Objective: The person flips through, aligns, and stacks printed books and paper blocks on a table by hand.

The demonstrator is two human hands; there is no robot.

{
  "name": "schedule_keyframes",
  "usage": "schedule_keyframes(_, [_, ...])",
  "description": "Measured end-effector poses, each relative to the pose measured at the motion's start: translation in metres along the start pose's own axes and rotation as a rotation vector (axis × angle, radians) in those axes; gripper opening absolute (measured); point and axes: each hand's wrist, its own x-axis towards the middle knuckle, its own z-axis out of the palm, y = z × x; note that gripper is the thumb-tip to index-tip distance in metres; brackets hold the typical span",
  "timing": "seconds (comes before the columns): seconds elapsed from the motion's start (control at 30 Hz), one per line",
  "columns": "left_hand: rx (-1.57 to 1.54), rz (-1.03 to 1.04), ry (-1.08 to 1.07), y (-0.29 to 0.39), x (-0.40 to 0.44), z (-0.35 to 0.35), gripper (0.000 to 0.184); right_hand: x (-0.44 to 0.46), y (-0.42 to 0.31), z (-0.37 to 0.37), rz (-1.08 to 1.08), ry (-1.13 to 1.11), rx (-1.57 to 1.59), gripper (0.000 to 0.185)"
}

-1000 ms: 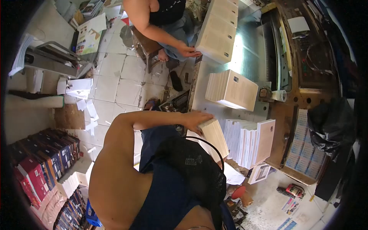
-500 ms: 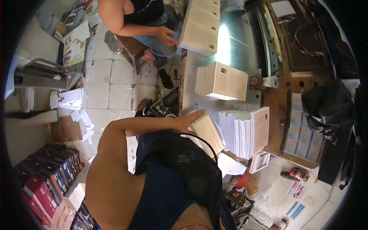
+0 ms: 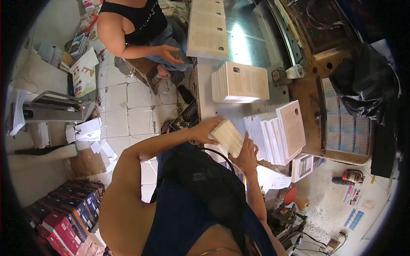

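Observation:
A stack of books (image 3: pixel 227 138) with cream page edges is held between my two hands, tilted, in front of my body at the metal table's near edge. My left hand (image 3: pixel 206 130) grips its left end. At its right end, my right hand (image 3: pixel 246 155) presses with the fingers pointing up. Just right of the held stack stands a leaning row of books (image 3: pixel 273 135) with pale spines and a beige cover. Beyond my hands sits another stack with beige covers (image 3: pixel 245 83).
More stacks of books (image 3: pixel 206 36) line the far left of the metal table (image 3: pixel 215 112). A co-worker's hand (image 3: pixel 168 54) is beside them. A plastic cup (image 3: pixel 294 71), a calendar sheet (image 3: pixel 346 115) and a black plastic bag (image 3: pixel 363 85) lie at right.
My right hand has come into view and taken the right end of the stack. The stack has shifted slightly in my hands. The co-worker's hand has moved away from the far books.

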Motion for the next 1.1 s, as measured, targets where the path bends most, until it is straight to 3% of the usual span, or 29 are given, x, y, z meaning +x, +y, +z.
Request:
schedule_keyframes(0.13, [0.053,-0.027,0.064,0.007,-0.019,-0.023,0.13,0.006,-0.01,0.009,0.011,0.021,-0.067,0.101])
schedule_keyframes(0.33, [-0.254,-0.456,0.174,0.026,-0.069,-0.052,0.108,0.012,-0.004,0.011,0.014,0.058,0.004,0.094])
schedule_keyframes(0.53, [-0.339,-0.495,0.324,-0.01,-0.107,-0.034,0.093,0.012,-0.004,0.008,-0.007,0.031,-0.003,0.081])
schedule_keyframes(0.73, [-0.354,-0.557,0.348,0.008,-0.114,-0.048,0.079,-0.008,0.003,-0.017,-0.085,0.16,0.098,0.078])
schedule_keyframes(0.9, [-0.272,-0.619,0.453,0.013,-0.127,-0.062,0.066,-0.026,-0.023,-0.116,-0.097,0.379,0.4,0.082])
schedule_keyframes(0.97, [-0.239,-0.645,0.457,0.024,-0.125,-0.073,0.063,-0.017,-0.025,-0.138,-0.07,0.408,0.744,0.075])
schedule_keyframes(1.03, [-0.239,-0.65,0.471,0.028,-0.124,-0.08,0.061,-0.001,-0.029,-0.14,0.051,0.351,1.286,0.07])
schedule_keyframes(1.1, [-0.196,-0.644,0.499,0.025,-0.125,-0.083,0.056,0.031,-0.046,-0.132,0.02,0.534,1.564,0.067])
